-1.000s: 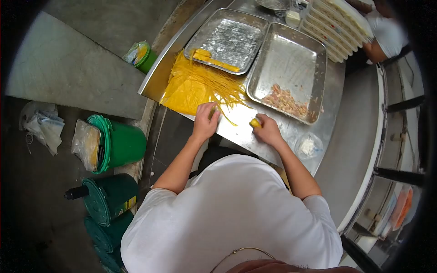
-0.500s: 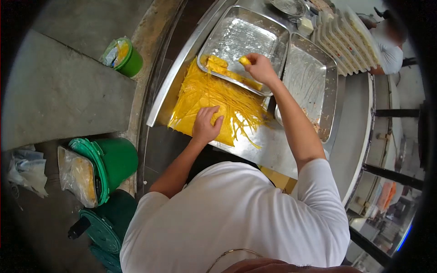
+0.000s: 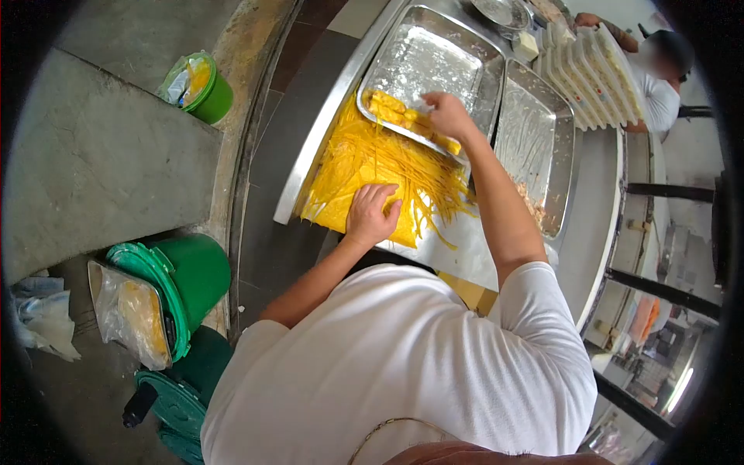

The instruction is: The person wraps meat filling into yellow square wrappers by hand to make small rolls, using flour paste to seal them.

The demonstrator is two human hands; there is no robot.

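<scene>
My left hand (image 3: 372, 215) rests with fingers spread on a glossy yellow sheet (image 3: 329, 203) at the table's near edge. Long thin yellow strands (image 3: 403, 159) lie across that sheet up to the metal tray. Over the near side of the tray (image 3: 473, 58) is my right hand (image 3: 452, 116), its index finger stretched out and slightly blurred. Nothing shows in its grasp, though its underside is hidden. Short yellow rolls (image 3: 387, 106) lie in a row along the tray's near edge, partly below this hand.
A second metal tray (image 3: 533, 128) with scraps stands to the right. Beyond it are stacked white plastic trays (image 3: 585, 77) and a person in a white shirt (image 3: 660, 97). Green buckets (image 3: 198, 271) stand on the floor at left, with a smaller green bucket (image 3: 213, 101) farther back.
My right hand has moved from holding up a yellow roll to hovering over the row, with no roll visible in its fingers. My left hand remains on the sheet. The view has shifted slightly.
</scene>
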